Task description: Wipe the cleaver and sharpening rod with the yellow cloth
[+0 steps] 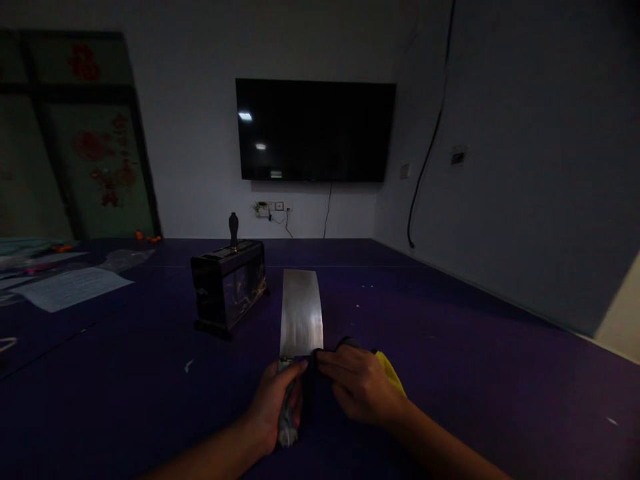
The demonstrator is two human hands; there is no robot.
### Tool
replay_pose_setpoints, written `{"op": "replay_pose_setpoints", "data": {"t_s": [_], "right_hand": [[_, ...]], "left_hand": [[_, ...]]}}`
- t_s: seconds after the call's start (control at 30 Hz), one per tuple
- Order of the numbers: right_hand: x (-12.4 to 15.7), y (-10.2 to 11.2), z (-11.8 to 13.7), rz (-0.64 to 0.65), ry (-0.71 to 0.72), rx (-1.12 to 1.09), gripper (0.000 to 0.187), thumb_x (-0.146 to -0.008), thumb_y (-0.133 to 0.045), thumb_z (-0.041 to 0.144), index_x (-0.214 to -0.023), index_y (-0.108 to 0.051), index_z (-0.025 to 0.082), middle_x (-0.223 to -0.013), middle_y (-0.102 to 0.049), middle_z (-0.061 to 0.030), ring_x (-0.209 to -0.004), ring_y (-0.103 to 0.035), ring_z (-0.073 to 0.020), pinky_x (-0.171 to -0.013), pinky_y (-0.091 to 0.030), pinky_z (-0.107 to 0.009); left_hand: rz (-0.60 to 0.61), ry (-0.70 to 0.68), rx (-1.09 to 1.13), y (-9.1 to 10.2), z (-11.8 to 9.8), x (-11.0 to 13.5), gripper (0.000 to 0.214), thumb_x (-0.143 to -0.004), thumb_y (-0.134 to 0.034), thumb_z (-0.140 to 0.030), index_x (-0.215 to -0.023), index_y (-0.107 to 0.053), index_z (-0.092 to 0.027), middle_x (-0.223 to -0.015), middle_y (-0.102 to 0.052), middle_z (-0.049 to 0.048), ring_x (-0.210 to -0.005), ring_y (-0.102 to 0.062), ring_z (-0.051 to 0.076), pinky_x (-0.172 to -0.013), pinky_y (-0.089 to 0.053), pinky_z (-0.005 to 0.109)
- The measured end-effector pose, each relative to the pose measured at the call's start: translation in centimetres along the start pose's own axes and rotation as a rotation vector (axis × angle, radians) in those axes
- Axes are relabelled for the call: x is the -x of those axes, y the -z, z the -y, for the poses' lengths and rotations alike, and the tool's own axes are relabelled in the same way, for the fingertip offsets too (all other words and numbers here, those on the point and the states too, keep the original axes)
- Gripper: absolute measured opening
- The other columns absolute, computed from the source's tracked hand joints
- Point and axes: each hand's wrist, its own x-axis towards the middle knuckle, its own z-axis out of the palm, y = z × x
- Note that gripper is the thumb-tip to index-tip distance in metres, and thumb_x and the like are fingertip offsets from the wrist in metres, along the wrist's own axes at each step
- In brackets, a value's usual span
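Observation:
A cleaver [301,313] with a broad, shiny steel blade points away from me. My left hand [281,399] is closed around its grey, wrapped-looking handle [287,427], with the thumb lying near the base of the blade. Close by on the right, my right hand [364,385] is closed, its fingertips at the lower right corner of the blade. It grips a black and yellow object [391,373], mostly hidden behind the hand, so its kind is unclear. Farther off to the left stands a black box [229,287], like a knife block, with a dark handle [233,230] rising from its top.
Both hands are above a dark purple surface [410,320]. Sheets of paper [75,288] and clear plastic [127,259] lie at the left. A television [315,130] hangs on the far wall, and a black cable [427,157] runs down the right wall. Small white scraps dot the surface.

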Motion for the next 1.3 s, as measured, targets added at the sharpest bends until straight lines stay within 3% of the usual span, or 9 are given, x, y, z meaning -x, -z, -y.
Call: {"op": "replay_pose_setpoints", "data": {"t_s": [0.23,0.4,0.67,0.93,1.17,1.3], "right_hand": [[0.5,0.3,-0.4,-0.093,0.036,0.048,0.026,-0.072,-0.039,0.009,-0.085,-0.061,0.015,-0.082,-0.067,-0.0087,-0.063,-0.057,-0.0170,-0.052,-0.048,-0.030],[0.7,0.4,-0.5,-0.167,0.029,0.120,0.031,-0.072,-0.041,0.008,-0.097,-0.060,0.014,-0.093,-0.067,-0.0101,-0.072,-0.059,-0.0184,-0.057,-0.050,-0.031],[-0.4,0.2,0.0,0.045,-0.074,0.075,0.037,-0.073,-0.039,0.005,-0.101,-0.060,0.017,-0.106,-0.064,-0.0071,-0.074,-0.058,-0.0169,-0.058,-0.050,-0.030],[-0.4,0.1,0.4,0.092,-0.094,-0.004,0.033,-0.073,-0.040,0.005,-0.096,-0.061,0.016,-0.098,-0.066,-0.0063,-0.075,-0.057,-0.0167,-0.063,-0.050,-0.029],[-0.5,-0.1,0.3,0.099,-0.125,0.071,0.035,-0.074,-0.039,0.004,-0.099,-0.060,0.017,-0.106,-0.064,-0.0050,-0.073,-0.057,-0.0168,-0.062,-0.049,-0.030],[-0.6,0.1,0.5,0.096,-0.137,0.049,0.033,-0.074,-0.039,0.006,-0.097,-0.060,0.018,-0.099,-0.065,-0.0057,-0.070,-0.056,-0.0162,-0.060,-0.048,-0.029]], "left_hand": [[0.011,0.004,0.015,0.1,0.1,-0.1,0.039,-0.058,-0.064,-0.050,-0.050,-0.041,-0.018,-0.032,-0.036,-0.0072,-0.024,-0.032,0.006,-0.027,-0.019,0.017],[0.018,0.022,0.022,0.1,0.1,-0.2,0.040,-0.056,-0.065,-0.049,-0.049,-0.040,-0.019,-0.033,-0.036,-0.0072,-0.023,-0.032,0.007,-0.026,-0.020,0.018],[-0.017,-0.001,-0.040,-0.3,-0.4,0.7,0.037,-0.060,-0.061,-0.049,-0.052,-0.042,-0.018,-0.034,-0.035,-0.0081,-0.024,-0.032,0.005,-0.028,-0.018,0.017],[-0.009,0.008,-0.030,-0.1,-0.2,0.4,0.039,-0.058,-0.063,-0.050,-0.050,-0.041,-0.018,-0.034,-0.035,-0.0078,-0.025,-0.031,0.005,-0.029,-0.020,0.017],[0.012,-0.009,-0.057,0.0,-0.2,0.4,0.041,-0.061,-0.061,-0.050,-0.048,-0.039,-0.018,-0.033,-0.034,-0.0071,-0.024,-0.032,0.005,-0.030,-0.018,0.017],[-0.009,-0.002,-0.061,0.0,-0.2,0.5,0.038,-0.060,-0.061,-0.050,-0.051,-0.041,-0.018,-0.033,-0.035,-0.0079,-0.024,-0.031,0.005,-0.030,-0.019,0.018]]}}
